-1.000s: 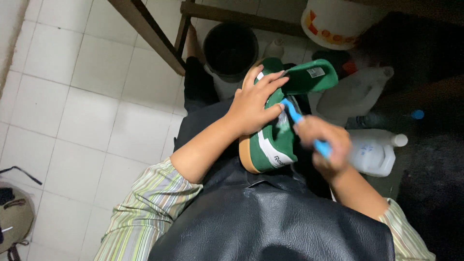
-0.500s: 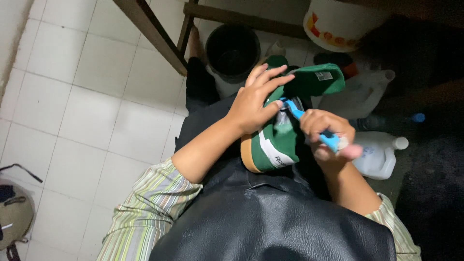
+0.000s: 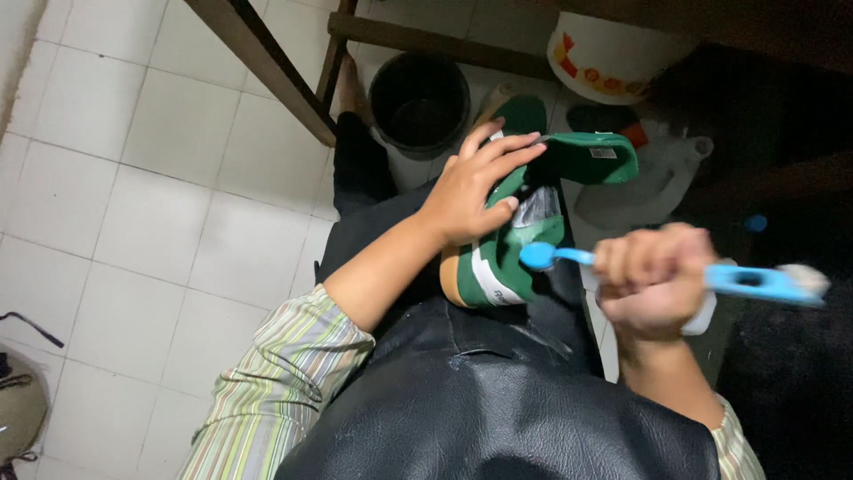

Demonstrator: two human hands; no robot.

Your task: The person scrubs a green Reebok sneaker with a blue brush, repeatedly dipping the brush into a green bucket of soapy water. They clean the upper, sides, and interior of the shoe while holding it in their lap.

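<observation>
Head view: left hand [image 3: 468, 191] grasps the green shoe [image 3: 515, 240] on the lap; its tongue bears a small white rectangular label. Right hand [image 3: 653, 280] is clenched around a blue toothbrush [image 3: 737, 279], lifted off the shoe. Risk: wet bristles flicking droplets, or the shoe slipping toward the black bucket [image 3: 419, 102]. White tub [image 3: 613, 58], upper right, shows orange-and-yellow markings.

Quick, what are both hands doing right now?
Left hand: closed on the green shoe, fingers spread over its top.
Right hand: fist closed around the blue toothbrush, held off the shoe.
</observation>
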